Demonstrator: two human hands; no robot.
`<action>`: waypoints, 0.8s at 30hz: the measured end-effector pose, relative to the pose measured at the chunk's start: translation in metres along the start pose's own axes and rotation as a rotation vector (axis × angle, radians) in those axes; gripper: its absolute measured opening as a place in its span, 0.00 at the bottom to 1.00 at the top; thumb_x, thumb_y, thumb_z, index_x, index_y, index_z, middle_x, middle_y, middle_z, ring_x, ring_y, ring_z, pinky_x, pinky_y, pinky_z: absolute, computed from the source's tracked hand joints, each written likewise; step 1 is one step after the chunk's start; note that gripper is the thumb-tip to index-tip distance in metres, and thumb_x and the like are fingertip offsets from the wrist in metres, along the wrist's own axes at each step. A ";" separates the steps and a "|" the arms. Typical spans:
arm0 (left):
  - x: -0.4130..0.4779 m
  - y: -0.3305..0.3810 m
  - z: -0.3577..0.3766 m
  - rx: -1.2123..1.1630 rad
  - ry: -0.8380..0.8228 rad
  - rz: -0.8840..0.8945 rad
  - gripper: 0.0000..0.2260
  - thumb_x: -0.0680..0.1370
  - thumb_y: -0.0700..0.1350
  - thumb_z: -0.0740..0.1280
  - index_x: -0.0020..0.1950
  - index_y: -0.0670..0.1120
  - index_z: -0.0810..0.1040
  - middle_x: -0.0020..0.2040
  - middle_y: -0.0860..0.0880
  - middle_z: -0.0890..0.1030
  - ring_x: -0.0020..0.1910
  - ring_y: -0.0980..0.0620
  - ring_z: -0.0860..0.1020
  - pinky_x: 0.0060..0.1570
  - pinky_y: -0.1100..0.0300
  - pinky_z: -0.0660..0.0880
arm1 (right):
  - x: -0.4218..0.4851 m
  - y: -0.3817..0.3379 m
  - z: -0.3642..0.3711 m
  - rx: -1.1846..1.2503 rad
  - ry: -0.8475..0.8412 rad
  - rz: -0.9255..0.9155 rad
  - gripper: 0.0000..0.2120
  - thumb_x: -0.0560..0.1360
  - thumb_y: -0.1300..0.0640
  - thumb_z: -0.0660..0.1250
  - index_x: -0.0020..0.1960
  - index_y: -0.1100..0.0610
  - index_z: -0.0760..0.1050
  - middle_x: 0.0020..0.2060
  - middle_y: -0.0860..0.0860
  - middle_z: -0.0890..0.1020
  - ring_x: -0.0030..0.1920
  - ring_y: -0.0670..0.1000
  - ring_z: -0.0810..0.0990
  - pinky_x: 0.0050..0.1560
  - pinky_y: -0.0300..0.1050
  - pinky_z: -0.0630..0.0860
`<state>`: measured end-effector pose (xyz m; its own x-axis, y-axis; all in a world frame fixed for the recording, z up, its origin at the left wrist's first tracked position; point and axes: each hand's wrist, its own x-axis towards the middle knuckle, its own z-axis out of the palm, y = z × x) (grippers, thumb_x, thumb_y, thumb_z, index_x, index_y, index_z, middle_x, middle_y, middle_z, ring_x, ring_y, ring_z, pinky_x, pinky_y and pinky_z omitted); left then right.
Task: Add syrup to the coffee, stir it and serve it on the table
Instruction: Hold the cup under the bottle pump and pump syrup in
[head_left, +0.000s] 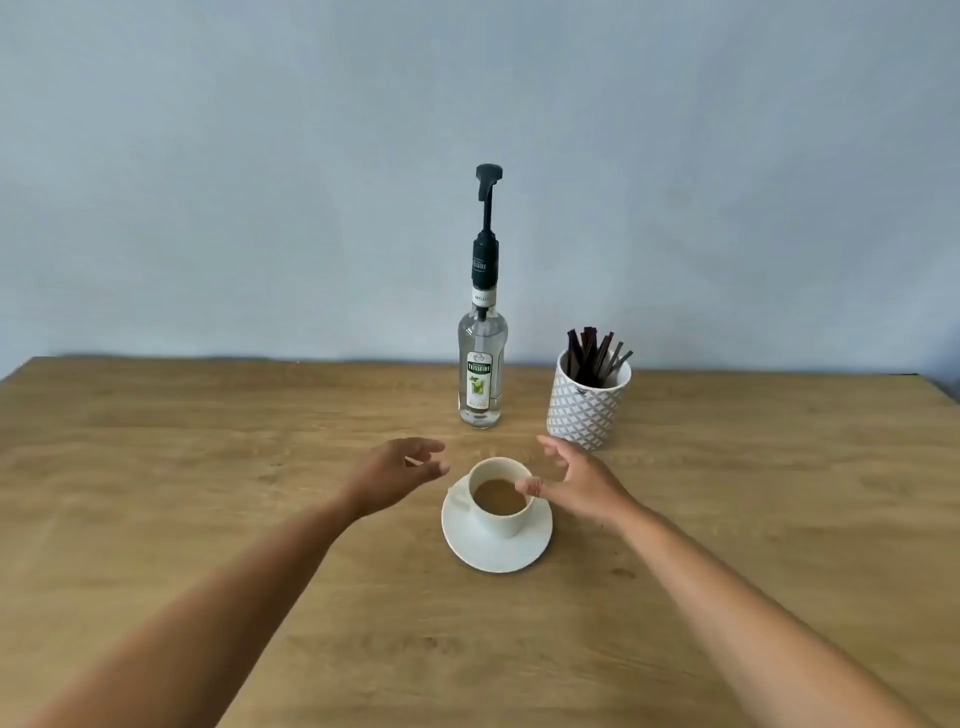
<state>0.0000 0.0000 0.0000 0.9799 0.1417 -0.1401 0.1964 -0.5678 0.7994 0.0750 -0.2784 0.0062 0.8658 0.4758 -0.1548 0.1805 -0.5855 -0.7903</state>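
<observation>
A white cup (506, 519) of light brown coffee stands on a white saucer (493, 553) in the middle of the wooden table (208, 467). Behind it a clear syrup bottle (482, 374) with a tall black pump stands upright. My left hand (397, 475) hovers just left of the cup, fingers curled and apart, holding nothing. My right hand (571, 480) is at the cup's right side, fingers spread, its thumb over the rim; whether it touches the cup I cannot tell.
A white patterned pot (584, 410) with several dark stir sticks (592, 356) stands right of the bottle. A pale blue wall rises behind the table's far edge.
</observation>
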 end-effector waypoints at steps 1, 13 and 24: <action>-0.002 -0.003 0.007 -0.031 -0.010 -0.019 0.17 0.74 0.55 0.73 0.62 0.56 0.81 0.56 0.52 0.82 0.53 0.54 0.82 0.58 0.54 0.77 | -0.002 0.002 0.005 0.007 -0.011 0.025 0.55 0.53 0.26 0.73 0.74 0.46 0.61 0.73 0.49 0.68 0.70 0.49 0.68 0.68 0.50 0.68; -0.017 -0.022 0.051 -0.241 -0.020 -0.107 0.08 0.78 0.49 0.70 0.56 0.53 0.84 0.41 0.57 0.85 0.36 0.66 0.79 0.36 0.71 0.72 | -0.012 0.026 0.052 0.105 -0.011 0.025 0.45 0.54 0.41 0.81 0.65 0.31 0.62 0.56 0.30 0.76 0.57 0.31 0.73 0.52 0.28 0.67; -0.016 -0.015 0.062 -0.431 0.010 -0.161 0.05 0.80 0.45 0.67 0.52 0.47 0.82 0.49 0.40 0.85 0.40 0.53 0.83 0.33 0.58 0.79 | -0.007 0.027 0.061 0.172 0.056 0.026 0.38 0.61 0.47 0.79 0.66 0.39 0.66 0.57 0.38 0.79 0.59 0.41 0.75 0.56 0.39 0.72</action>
<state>-0.0169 -0.0445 -0.0460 0.9373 0.2098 -0.2783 0.3119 -0.1487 0.9384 0.0453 -0.2572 -0.0499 0.8949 0.4214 -0.1469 0.0791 -0.4737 -0.8771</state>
